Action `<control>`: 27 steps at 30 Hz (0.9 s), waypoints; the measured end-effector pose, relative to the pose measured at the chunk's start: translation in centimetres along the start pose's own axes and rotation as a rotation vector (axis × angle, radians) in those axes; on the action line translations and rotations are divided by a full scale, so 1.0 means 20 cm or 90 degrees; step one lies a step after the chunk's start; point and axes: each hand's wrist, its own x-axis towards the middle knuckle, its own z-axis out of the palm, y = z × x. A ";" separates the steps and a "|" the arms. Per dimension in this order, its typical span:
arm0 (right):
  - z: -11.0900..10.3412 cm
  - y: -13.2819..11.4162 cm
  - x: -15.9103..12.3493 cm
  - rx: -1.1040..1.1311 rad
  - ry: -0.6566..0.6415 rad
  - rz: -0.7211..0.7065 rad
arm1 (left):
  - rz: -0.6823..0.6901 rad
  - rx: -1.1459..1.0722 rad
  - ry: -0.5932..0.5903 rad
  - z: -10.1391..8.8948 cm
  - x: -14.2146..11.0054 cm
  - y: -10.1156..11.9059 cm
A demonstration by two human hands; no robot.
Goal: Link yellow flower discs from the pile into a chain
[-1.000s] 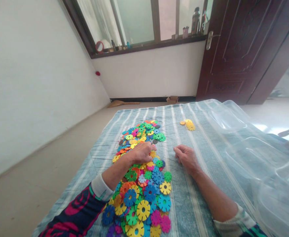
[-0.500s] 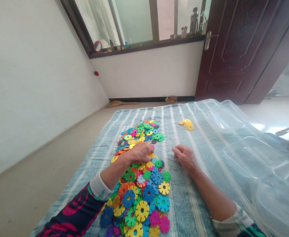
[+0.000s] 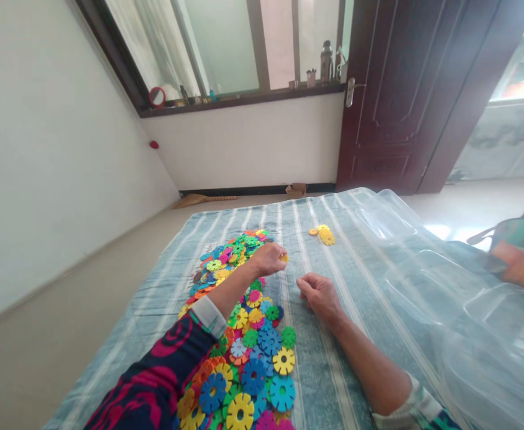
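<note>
My left hand [image 3: 269, 259] is closed on a small yellow notched plastic disc [image 3: 284, 258], held over the right edge of a long heap of such discs [image 3: 253, 373] in many colours. My right hand [image 3: 318, 292] rests on the striped cloth [image 3: 318, 364] to the right of the heap. Its fingers are curled in; whether anything is inside them is hidden. Farther back on the cloth, a small group of yellow discs [image 3: 327, 236] lies apart from the heap, with an orange-yellow one beside it.
Several clear plastic boxes [image 3: 441, 278] stand along the right side of the cloth. Beyond the far edge are a small cardboard box [image 3: 296, 190], a broom [image 3: 194, 200] and a dark red door [image 3: 387, 107]. Bottles and a round mirror [image 3: 157, 97] line the window sill.
My left hand has lifted from the heap and moved right and away from me, now with a yellow disc in it. My right hand stays nearly in place. The view has shifted slightly.
</note>
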 end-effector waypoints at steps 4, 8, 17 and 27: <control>0.00 -0.01 0.00 -0.008 -0.002 -0.004 | -0.045 -0.007 0.032 0.02 0.25 0.07; 0.01 0.00 0.01 -0.009 0.000 -0.003 | -0.067 -0.012 0.054 0.06 0.47 0.12; 0.02 0.03 0.03 -0.010 0.004 -0.007 | -0.100 -0.021 0.060 0.16 0.73 0.16; 0.02 0.04 0.03 -0.043 0.007 -0.024 | -0.096 -0.011 0.071 0.20 0.79 0.17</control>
